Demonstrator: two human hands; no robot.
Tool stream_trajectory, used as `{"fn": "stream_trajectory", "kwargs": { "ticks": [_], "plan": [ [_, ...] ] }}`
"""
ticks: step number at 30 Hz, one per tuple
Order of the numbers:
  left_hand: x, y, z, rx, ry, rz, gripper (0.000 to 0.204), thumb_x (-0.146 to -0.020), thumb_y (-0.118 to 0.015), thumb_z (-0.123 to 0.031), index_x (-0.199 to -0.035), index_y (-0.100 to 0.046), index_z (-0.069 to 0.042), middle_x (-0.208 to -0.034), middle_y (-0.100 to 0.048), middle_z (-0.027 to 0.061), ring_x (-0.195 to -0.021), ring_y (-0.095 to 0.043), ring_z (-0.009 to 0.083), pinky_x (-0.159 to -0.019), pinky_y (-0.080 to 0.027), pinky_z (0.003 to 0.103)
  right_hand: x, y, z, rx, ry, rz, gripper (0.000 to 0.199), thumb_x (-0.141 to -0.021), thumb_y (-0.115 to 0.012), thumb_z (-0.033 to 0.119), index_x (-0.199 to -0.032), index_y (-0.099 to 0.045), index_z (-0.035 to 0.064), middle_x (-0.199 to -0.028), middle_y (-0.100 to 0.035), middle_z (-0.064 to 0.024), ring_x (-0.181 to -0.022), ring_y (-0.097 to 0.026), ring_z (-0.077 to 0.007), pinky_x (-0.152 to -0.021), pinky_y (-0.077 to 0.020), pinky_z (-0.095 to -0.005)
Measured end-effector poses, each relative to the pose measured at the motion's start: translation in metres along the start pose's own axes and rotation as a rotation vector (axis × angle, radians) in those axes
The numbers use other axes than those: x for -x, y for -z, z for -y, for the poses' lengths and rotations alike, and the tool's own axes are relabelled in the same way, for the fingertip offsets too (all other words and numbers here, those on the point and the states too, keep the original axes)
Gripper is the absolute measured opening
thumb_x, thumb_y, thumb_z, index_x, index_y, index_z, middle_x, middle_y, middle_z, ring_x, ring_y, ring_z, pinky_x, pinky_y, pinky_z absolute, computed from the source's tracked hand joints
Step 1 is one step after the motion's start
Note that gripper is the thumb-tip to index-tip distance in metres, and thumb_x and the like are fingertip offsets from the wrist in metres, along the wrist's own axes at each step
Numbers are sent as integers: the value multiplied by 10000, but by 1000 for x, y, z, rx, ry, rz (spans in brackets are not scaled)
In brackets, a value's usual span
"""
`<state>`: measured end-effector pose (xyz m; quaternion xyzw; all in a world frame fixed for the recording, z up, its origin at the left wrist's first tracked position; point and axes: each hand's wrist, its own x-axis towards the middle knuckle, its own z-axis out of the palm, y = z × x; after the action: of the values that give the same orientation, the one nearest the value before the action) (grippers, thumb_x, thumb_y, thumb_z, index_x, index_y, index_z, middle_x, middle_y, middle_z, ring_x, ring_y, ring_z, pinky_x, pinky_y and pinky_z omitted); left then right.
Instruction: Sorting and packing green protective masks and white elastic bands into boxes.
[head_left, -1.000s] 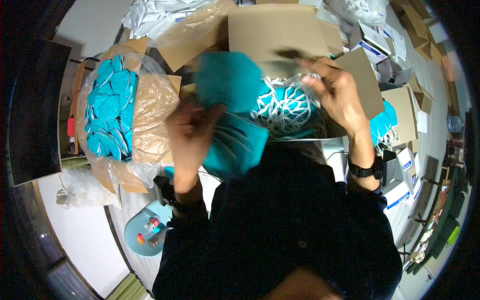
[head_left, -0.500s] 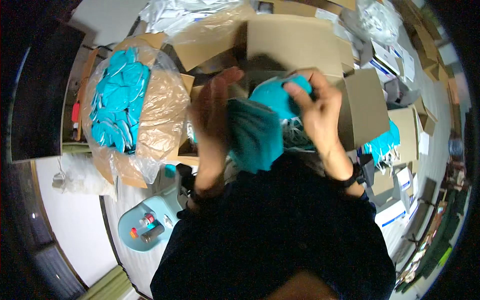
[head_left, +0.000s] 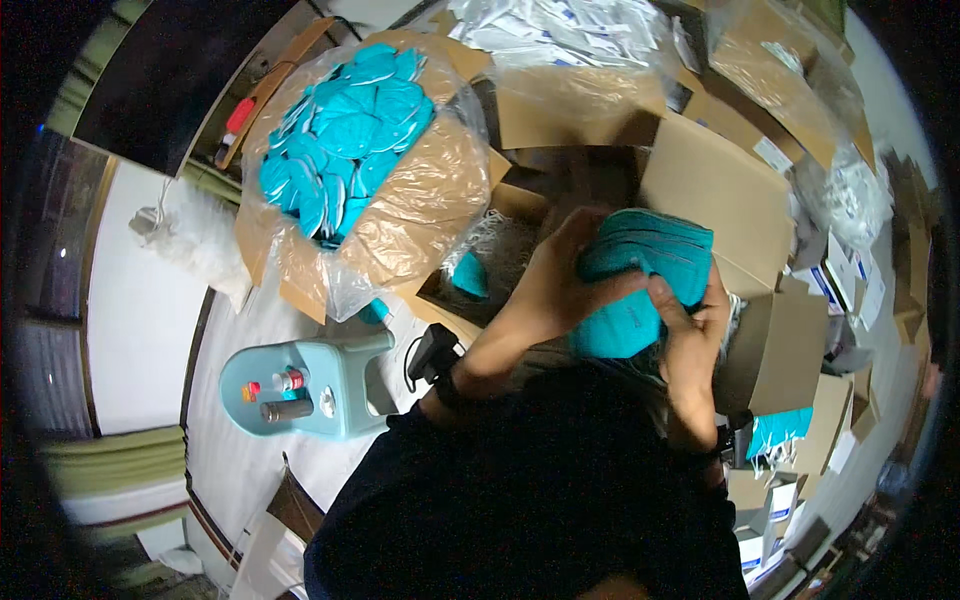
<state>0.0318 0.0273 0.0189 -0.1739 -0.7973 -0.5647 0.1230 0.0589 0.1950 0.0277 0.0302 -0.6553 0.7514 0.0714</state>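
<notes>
Before my chest, both hands hold a small stack of teal face masks (head_left: pixel 655 245). My left hand (head_left: pixel 560 285) is closed round its left side, its thumb lying across the front. My right hand (head_left: pixel 692 325) grips the lower right side, thumb pressed on the masks and fingers behind them. One mask (head_left: pixel 617 325) slants out below the others. Under the hands stands an open carton (head_left: pixel 520 203) with white elastic straps and a loose teal mask (head_left: pixel 468 275) in it. My arms hide part of this carton.
A plastic-lined carton (head_left: pixel 440 180) heaped with teal masks stands at the far left. White packets in plastic (head_left: pixel 570 35) lie at the far side. A light blue stool (head_left: pixel 345 400) holds bottles on the left. More masks (head_left: pixel 778 432) hang from a carton at the right.
The view has turned, so the surroundings shift. The masks, earlier apart between my hands, are now together in one stack. My left hand, earlier raised and blurred, now grips them.
</notes>
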Motion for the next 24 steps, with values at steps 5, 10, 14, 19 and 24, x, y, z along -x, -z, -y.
{"fn": "stream_trajectory", "kwargs": {
  "ticks": [5,10,14,19,24],
  "plan": [
    [22,46,37,267,273,-38,422,-819,-749,-184,-1158,-615,28,-1064,-671,110,-980,-606,198,-893,-471,340,-8,-10,-5,178,94,117,456,-883,-631,1,-1316,-490,-6,-1183,-613,-114,-1030,-595,-161,-950,-434,-284],
    [16,160,97,-394,189,-890,368,-809,-752,-185,-1064,-607,37,-951,-678,142,-854,-606,220,-813,-483,350,-2,20,3,161,-161,36,365,-937,-578,34,-1295,-516,-5,-1149,-615,-113,-925,-636,-162,-843,-502,-274],
    [14,264,159,-1196,133,-1029,396,-683,-739,-65,-1030,-553,-24,-956,-586,163,-918,-552,368,-802,-435,456,12,32,14,282,-200,-50,314,-939,-589,53,-1242,-550,-19,-1077,-634,-98,-877,-639,-150,-807,-512,-268],
    [15,283,316,-1551,640,-331,326,-863,-583,-225,-1160,-549,-95,-1146,-588,99,-1088,-539,327,-898,-435,458,27,51,2,386,-108,-176,197,-920,-590,20,-1112,-596,-28,-1108,-640,-115,-856,-636,-150,-795,-512,-269],
    [71,354,433,-1161,346,222,314,-903,-578,-261,-1139,-617,-58,-1139,-659,108,-983,-626,262,-835,-498,371,14,92,6,500,-131,-198,177,-924,-603,36,-1083,-618,-40,-1032,-663,-95,-865,-627,-141,-801,-511,-269]
  ]
}}
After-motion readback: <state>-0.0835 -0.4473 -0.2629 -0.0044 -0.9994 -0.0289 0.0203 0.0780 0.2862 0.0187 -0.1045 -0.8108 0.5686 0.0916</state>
